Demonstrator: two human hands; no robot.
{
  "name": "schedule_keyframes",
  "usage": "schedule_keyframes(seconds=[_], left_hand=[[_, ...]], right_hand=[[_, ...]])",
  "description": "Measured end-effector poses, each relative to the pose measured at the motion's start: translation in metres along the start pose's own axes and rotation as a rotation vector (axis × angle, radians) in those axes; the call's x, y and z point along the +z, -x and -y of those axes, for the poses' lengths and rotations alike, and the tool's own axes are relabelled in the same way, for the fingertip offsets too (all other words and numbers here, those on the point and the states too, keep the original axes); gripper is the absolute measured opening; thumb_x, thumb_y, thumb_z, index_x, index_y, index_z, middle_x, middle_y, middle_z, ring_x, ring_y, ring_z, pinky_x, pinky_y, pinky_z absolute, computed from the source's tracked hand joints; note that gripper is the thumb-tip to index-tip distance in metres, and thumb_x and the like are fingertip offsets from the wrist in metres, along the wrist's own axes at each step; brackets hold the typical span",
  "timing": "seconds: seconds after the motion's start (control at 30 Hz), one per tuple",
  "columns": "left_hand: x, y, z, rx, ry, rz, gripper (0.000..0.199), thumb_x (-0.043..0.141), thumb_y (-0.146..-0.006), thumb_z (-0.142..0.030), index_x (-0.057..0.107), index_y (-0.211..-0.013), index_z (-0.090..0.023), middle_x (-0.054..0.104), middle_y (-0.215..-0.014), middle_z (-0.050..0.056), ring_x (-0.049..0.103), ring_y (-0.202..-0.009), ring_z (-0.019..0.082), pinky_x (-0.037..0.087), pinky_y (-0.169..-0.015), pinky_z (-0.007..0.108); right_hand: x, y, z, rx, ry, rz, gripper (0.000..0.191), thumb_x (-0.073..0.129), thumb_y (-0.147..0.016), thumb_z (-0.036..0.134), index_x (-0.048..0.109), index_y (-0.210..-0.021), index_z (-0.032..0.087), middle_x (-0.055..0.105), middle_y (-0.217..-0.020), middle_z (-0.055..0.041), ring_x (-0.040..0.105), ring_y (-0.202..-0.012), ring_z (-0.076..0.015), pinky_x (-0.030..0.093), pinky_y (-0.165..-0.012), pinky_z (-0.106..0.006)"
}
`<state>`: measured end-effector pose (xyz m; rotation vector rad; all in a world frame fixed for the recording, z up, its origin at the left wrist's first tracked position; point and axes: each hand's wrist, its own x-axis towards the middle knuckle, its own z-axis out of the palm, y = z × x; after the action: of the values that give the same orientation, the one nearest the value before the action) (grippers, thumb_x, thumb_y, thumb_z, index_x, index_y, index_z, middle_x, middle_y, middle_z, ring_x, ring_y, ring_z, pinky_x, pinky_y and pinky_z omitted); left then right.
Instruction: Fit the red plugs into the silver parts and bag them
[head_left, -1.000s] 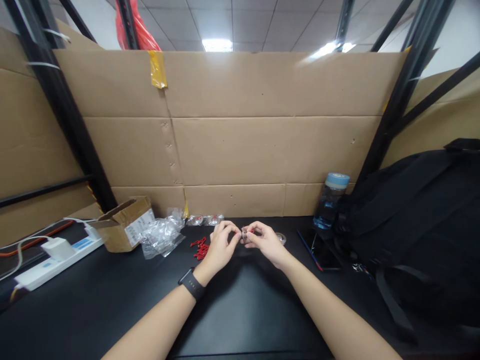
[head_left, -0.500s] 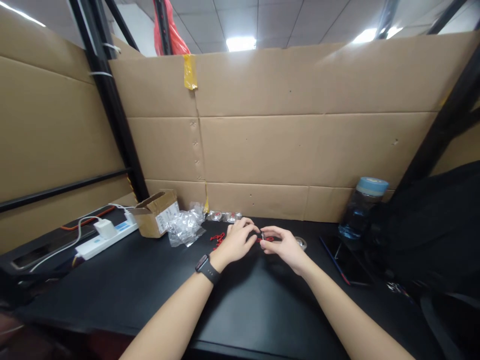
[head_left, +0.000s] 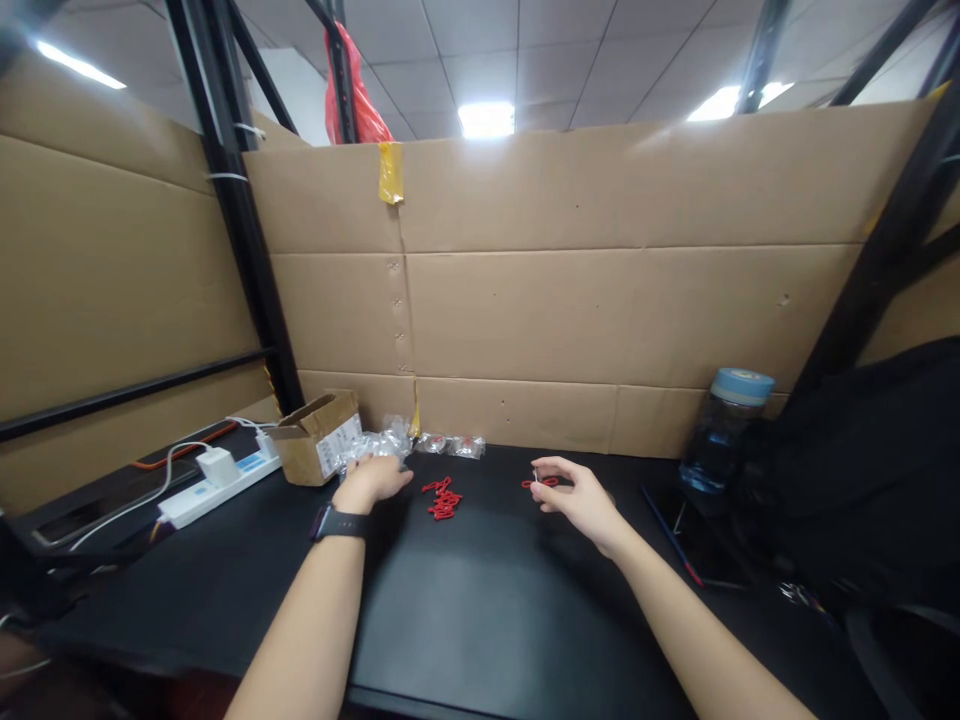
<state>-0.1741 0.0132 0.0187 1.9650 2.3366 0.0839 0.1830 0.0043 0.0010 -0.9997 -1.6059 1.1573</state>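
Note:
My left hand (head_left: 377,478), with a dark watch on the wrist, is at the crumpled clear plastic bags (head_left: 390,440); its fingertips are partly hidden, so a grip cannot be made out. My right hand (head_left: 574,492) pinches a small pale, thin piece (head_left: 536,477) between thumb and fingers. Just behind those fingers lies a red cord loop (head_left: 551,482). Between the hands, a small pile of red cords (head_left: 445,500) rests on the black table (head_left: 465,610).
An open cardboard box (head_left: 304,440) stands left of the bags, beside a white power strip (head_left: 217,490). Two small clear packets (head_left: 466,447) lie by the cardboard wall. At the right are a bottle (head_left: 724,430), a phone (head_left: 697,535) and a black bag (head_left: 877,480).
My left hand has moved left, away from my right hand, to the plastic bags, uncovering the red pile. My right hand stays nearly in place with its pinch. The view has shifted slightly.

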Motion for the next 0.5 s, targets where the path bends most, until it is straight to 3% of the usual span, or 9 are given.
schedule_keyframes(seconds=[0.23,0.37,0.5], left_hand=[[0.0045,-0.0059,0.0058,0.021,-0.017,0.203,0.045,0.052,-0.089,-0.046,0.074,-0.114,-0.016,0.069,-0.126,0.018,0.065,-0.116,0.034,0.047,-0.100,0.043],[0.0047,-0.0057,0.0065,0.102,0.018,0.238,0.040,0.051,-0.089,-0.038,0.072,-0.119,-0.020,0.068,-0.132,0.011,0.066,-0.117,0.027,0.047,-0.100,0.033],[0.0015,-0.0032,0.0082,0.128,0.040,0.229,0.040,0.049,-0.090,-0.040,0.074,-0.113,-0.019,0.072,-0.123,0.010,0.070,-0.109,0.025,0.050,-0.093,0.030]], right_hand=[[-0.0026,0.0011,0.0033,-0.020,-0.009,0.029,0.052,0.081,-0.074,0.046,0.065,-0.117,0.020,0.065,-0.114,-0.0099,0.072,-0.083,-0.0198,0.061,-0.067,-0.032],[-0.0024,0.0020,0.0054,-0.030,-0.015,0.042,0.050,0.081,-0.075,0.045,0.065,-0.115,0.019,0.065,-0.111,-0.0085,0.071,-0.082,-0.0189,0.061,-0.066,-0.031],[-0.0018,0.0028,0.0065,-0.027,0.002,0.043,0.048,0.080,-0.075,0.044,0.066,-0.113,0.019,0.065,-0.107,-0.0073,0.069,-0.078,-0.0172,0.060,-0.064,-0.030]])
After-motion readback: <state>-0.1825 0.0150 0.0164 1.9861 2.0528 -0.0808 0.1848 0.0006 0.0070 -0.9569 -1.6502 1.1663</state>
